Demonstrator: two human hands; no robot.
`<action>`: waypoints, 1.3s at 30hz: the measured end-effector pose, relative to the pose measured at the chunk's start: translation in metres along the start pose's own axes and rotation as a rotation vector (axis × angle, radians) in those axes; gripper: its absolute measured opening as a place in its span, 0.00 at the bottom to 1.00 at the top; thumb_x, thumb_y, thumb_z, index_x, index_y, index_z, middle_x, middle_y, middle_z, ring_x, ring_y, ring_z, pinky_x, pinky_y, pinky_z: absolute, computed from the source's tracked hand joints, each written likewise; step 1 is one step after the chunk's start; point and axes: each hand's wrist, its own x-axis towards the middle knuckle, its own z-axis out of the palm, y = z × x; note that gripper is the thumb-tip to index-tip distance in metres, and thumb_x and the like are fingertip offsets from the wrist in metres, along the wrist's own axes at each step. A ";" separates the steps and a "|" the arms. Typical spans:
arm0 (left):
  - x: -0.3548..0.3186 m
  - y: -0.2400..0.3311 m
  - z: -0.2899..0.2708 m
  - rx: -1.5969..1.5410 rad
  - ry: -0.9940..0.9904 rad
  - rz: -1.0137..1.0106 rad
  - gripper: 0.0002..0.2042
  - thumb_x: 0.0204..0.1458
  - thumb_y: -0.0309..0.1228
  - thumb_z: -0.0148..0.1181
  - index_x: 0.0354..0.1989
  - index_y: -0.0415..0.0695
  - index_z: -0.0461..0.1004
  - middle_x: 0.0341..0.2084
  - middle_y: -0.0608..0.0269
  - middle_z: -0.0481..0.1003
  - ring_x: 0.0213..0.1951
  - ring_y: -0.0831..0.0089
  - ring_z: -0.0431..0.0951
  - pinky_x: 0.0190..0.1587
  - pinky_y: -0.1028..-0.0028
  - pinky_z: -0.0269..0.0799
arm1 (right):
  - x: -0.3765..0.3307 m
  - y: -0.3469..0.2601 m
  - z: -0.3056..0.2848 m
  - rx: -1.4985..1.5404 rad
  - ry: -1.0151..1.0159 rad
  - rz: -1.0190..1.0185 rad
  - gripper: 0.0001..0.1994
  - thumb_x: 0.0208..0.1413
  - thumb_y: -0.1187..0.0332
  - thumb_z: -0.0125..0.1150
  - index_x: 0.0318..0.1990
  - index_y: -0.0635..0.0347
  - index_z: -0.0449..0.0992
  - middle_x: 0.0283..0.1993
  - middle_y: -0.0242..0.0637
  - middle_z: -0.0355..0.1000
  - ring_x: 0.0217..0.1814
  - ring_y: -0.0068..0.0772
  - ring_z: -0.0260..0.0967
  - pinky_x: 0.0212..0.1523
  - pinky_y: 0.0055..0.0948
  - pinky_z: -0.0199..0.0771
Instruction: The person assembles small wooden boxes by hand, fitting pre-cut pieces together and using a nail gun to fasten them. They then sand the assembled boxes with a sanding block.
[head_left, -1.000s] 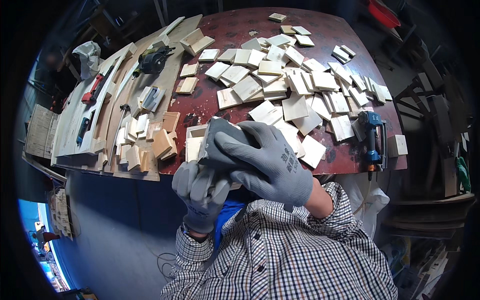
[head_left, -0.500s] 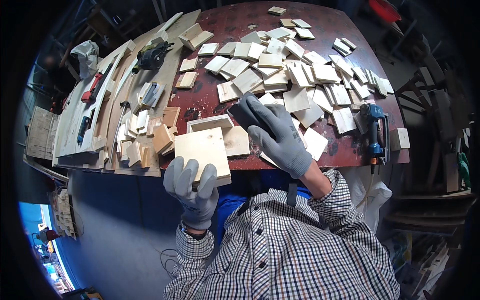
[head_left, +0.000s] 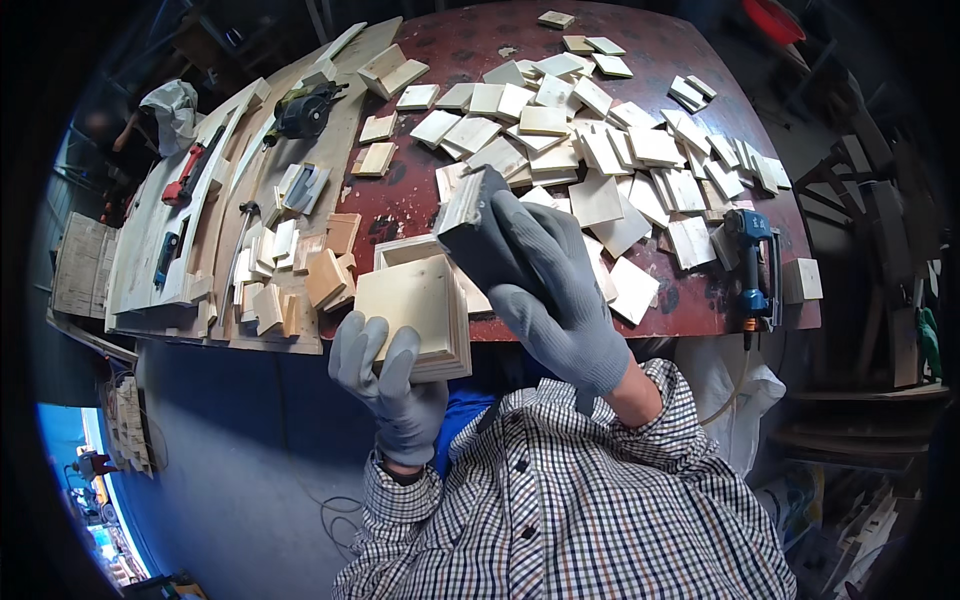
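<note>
My left hand (head_left: 390,380), in a grey glove, grips a pale square wooden block (head_left: 405,300) near the table's front edge. Layers show along the block's right side; whether it is one thick piece or stacked boards I cannot tell. In my gloved right hand (head_left: 565,305) is a sanding block (head_left: 485,240), wood wrapped in dark grey abrasive sheet. It is tilted above and beside the wooden block's upper right corner, with its layered wooden end showing. Behind the wooden block, partly hidden, a joined wooden piece (head_left: 408,248) lies on the red table.
Many loose wooden squares (head_left: 595,198) cover the red table (head_left: 690,310). A blue nail gun (head_left: 748,260) stands at the right edge. Left are small offcuts (head_left: 268,305), a hammer (head_left: 243,225), a dark power tool (head_left: 305,110) and a red tool (head_left: 183,178).
My right hand has come nearer and turned the sanding block, so its end now shows. My left hand has tilted the wooden block, exposing more of its right side.
</note>
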 end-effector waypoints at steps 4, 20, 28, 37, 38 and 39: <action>0.002 0.005 0.005 0.021 0.005 0.053 0.29 0.54 0.33 0.77 0.57 0.52 0.63 0.56 0.53 0.66 0.66 0.51 0.66 0.68 0.47 0.61 | 0.011 -0.016 0.009 -0.102 -0.221 -0.041 0.36 0.64 0.54 0.66 0.76 0.60 0.65 0.69 0.58 0.64 0.70 0.59 0.63 0.73 0.51 0.60; 0.017 0.011 0.007 -0.101 0.037 -0.176 0.34 0.49 0.28 0.78 0.62 0.48 0.64 0.59 0.54 0.66 0.67 0.50 0.64 0.70 0.50 0.61 | 0.010 -0.023 0.021 -0.001 -0.145 -0.036 0.34 0.64 0.53 0.65 0.75 0.55 0.68 0.64 0.60 0.66 0.62 0.59 0.66 0.66 0.52 0.63; 0.013 -0.013 -0.003 -0.207 -0.065 -0.305 0.42 0.39 0.23 0.78 0.67 0.45 0.63 0.61 0.54 0.67 0.67 0.50 0.64 0.72 0.51 0.59 | 0.000 -0.009 0.014 0.103 -0.120 0.164 0.33 0.66 0.60 0.64 0.76 0.62 0.65 0.64 0.57 0.66 0.66 0.55 0.65 0.70 0.46 0.63; 0.011 -0.011 0.000 -0.186 0.009 -0.350 0.38 0.46 0.23 0.75 0.67 0.45 0.63 0.60 0.54 0.66 0.67 0.51 0.63 0.72 0.54 0.60 | -0.025 -0.012 -0.001 -0.024 -0.402 0.097 0.34 0.65 0.57 0.64 0.76 0.59 0.66 0.61 0.57 0.68 0.60 0.57 0.69 0.66 0.47 0.67; 0.010 -0.017 -0.002 -0.276 -0.012 -0.448 0.38 0.47 0.24 0.75 0.67 0.45 0.63 0.60 0.54 0.65 0.67 0.51 0.63 0.73 0.54 0.60 | -0.036 -0.006 -0.001 -0.012 -0.432 0.179 0.35 0.65 0.58 0.64 0.76 0.60 0.65 0.62 0.56 0.68 0.61 0.56 0.69 0.66 0.46 0.67; 0.008 -0.026 -0.001 -0.362 -0.041 -0.499 0.40 0.45 0.26 0.78 0.68 0.44 0.63 0.60 0.55 0.66 0.67 0.54 0.64 0.73 0.56 0.61 | -0.037 0.000 0.002 0.155 -0.319 0.324 0.35 0.66 0.61 0.63 0.77 0.62 0.63 0.62 0.56 0.68 0.61 0.53 0.68 0.65 0.43 0.69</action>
